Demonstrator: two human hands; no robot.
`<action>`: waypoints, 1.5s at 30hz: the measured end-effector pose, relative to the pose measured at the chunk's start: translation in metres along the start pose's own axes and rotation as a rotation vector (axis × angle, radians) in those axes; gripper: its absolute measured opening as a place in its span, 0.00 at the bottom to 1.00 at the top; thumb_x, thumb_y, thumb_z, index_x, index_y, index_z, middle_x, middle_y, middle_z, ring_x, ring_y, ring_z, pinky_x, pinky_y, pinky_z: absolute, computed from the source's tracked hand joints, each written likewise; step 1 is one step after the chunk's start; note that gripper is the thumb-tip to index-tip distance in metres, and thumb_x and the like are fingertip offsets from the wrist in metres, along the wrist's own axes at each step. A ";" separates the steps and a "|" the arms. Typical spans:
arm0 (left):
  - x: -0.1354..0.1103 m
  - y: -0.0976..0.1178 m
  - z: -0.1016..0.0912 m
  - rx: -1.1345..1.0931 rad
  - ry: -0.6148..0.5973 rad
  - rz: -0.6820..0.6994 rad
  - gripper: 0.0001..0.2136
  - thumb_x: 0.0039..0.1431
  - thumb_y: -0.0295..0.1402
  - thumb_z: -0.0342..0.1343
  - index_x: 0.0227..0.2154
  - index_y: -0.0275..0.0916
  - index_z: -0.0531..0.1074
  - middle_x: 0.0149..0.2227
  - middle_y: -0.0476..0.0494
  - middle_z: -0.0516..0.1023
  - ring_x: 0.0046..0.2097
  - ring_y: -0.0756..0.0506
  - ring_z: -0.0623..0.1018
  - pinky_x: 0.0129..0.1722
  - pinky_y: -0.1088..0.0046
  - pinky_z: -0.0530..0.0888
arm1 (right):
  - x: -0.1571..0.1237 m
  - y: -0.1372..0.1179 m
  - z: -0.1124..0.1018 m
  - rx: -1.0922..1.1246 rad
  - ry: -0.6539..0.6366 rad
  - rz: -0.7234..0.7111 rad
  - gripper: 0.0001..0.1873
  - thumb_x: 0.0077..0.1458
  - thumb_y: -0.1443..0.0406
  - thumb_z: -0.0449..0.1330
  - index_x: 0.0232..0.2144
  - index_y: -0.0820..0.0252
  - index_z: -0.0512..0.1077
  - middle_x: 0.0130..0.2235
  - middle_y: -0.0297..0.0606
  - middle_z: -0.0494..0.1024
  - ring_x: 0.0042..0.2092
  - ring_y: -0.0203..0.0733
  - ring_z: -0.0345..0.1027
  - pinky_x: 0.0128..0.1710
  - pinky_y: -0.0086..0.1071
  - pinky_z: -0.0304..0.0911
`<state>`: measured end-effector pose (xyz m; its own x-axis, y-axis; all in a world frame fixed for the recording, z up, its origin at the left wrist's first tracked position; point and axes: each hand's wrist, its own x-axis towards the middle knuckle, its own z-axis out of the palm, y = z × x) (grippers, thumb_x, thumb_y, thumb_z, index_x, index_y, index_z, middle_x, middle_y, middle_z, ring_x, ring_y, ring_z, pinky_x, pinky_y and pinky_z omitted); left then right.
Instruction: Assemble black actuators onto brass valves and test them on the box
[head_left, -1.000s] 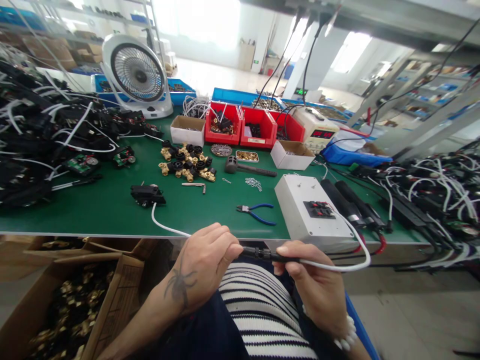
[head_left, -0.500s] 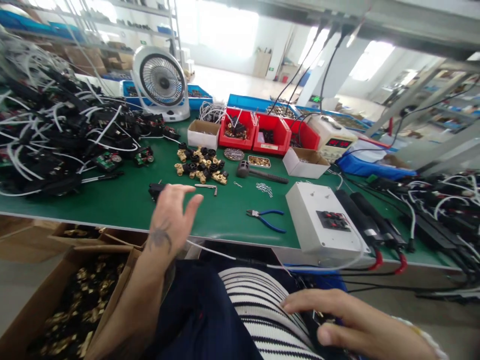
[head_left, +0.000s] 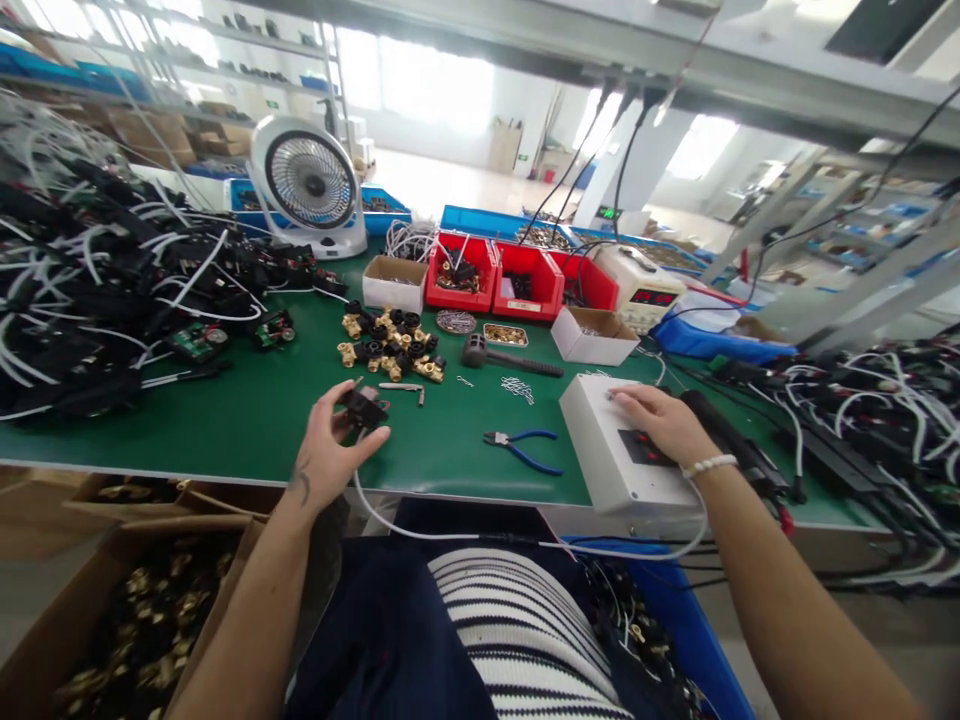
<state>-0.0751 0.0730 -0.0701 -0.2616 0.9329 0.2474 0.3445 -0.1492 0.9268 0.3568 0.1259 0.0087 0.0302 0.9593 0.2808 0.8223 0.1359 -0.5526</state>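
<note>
My left hand grips a small black device between thumb and fingers, just above the green tabletop. A white cable hangs from the device and runs across to the light grey box. Over that box is my right hand, thumb and fingers pinched at a small toggle switch on its top. The hand partly covers the dark terminal panel. Between my hands lie blue-handled cutting pliers, their handles spread.
Behind lie brass fittings, a black mallet, metal clips and a small metal tool. Red bins and a fan stand further back. Tangled wired units cover the left. Black cylinders lie right.
My left hand has taken hold of the black device and lifted it off the table. My right hand has moved up from beside my lap to the switch on the grey box.
</note>
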 end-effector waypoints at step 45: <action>-0.080 0.102 0.019 -0.255 -0.452 0.382 0.16 0.55 0.39 0.65 0.42 0.43 0.67 0.45 0.47 0.68 0.48 0.47 0.69 0.48 0.73 0.67 | -0.167 -0.145 0.059 0.671 0.008 -0.261 0.36 0.49 0.62 0.70 0.58 0.44 0.62 0.53 0.35 0.71 0.53 0.40 0.69 0.55 0.29 0.67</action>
<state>-0.0017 -0.0109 -0.0012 0.2620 0.8363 0.4817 0.0982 -0.5196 0.8487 0.1989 -0.0391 -0.0046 -0.1134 0.8733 0.4738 0.2770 0.4858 -0.8290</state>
